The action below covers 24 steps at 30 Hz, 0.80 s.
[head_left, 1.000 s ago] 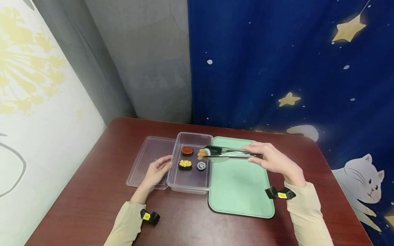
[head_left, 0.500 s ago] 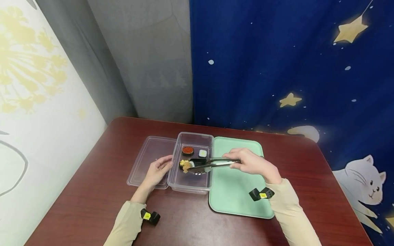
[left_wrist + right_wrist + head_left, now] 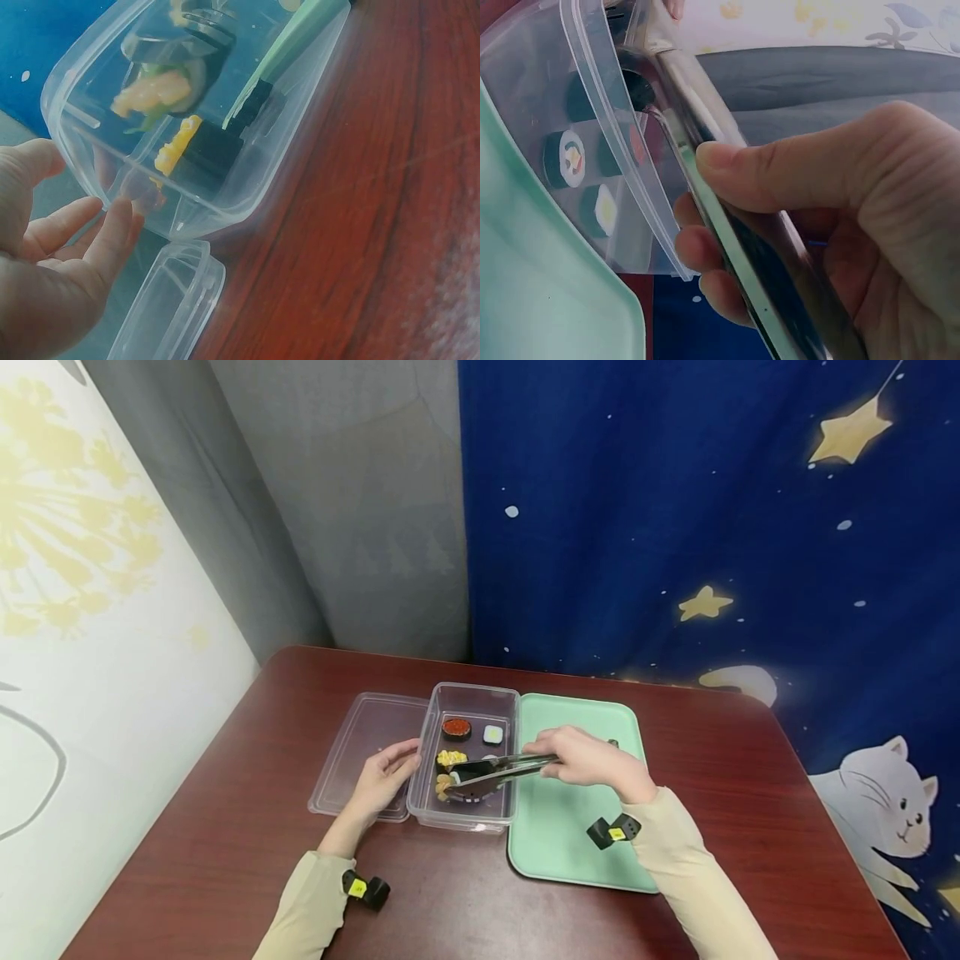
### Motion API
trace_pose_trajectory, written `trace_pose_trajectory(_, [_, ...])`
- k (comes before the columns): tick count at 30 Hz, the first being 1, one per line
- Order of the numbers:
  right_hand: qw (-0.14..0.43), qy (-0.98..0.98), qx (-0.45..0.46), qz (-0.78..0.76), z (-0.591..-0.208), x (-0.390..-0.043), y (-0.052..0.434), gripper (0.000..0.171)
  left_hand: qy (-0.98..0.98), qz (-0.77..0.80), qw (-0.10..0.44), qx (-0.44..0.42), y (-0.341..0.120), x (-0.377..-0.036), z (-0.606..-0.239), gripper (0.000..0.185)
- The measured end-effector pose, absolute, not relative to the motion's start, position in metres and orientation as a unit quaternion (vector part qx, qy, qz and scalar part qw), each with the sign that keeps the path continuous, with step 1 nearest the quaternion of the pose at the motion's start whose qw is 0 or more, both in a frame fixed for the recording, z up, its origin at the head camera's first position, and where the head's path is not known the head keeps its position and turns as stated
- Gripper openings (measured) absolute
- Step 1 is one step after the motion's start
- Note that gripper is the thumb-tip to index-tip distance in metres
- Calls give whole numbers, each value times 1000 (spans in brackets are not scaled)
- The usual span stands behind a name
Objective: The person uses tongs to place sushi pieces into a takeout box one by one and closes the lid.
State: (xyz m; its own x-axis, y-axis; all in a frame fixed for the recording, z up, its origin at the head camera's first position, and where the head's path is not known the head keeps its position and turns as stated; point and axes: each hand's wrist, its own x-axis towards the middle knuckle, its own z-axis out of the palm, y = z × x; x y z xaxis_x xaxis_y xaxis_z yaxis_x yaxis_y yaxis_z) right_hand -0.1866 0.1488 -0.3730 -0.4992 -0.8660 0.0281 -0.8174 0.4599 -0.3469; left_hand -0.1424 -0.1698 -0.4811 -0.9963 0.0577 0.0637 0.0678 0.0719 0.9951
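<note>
head view shows a dark red table (image 3: 225, 852) with a mint green tray (image 3: 570, 835) lying on it, touching the right side of a clear plastic container (image 3: 465, 814). the container's lid (image 3: 352, 752) lies flat against its left wall. the right hand (image 3: 592, 760) hovers over the tray's left part, thumb and fingers pinching metal tongs (image 3: 498, 768) whose tips reach down into the container's near half and clamp a sushi roll (image 3: 448, 782) with orange filling. the left hand (image 3: 382, 777) rests on the lid, fingers relaxed and straight, fingertips against the container's left wall. inside, a corn-topped sushi (image 3: 451, 757) sits just behind the held roll, and farther back a red roe sushi (image 3: 456, 727) stands beside a small egg roll (image 3: 492, 734).
</note>
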Motion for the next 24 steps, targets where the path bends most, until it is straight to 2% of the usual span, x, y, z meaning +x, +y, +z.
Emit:
trace_pose_trajectory(12, [88, 852, -500, -132, -369, -185, 132, 19, -731, -681, 0, -45, -171, -142, -482, 37])
trace_pose_trajectory(16, [117, 866, -473, -114, -369, -183, 125, 21, -733, -679, 2, -48, -171, -142, -482, 37])
trace_pose_trajectory(24, [137, 882, -439, -101, -367, -179, 118, 27, -728, -684, -4, -54, -172, -144, -483, 38])
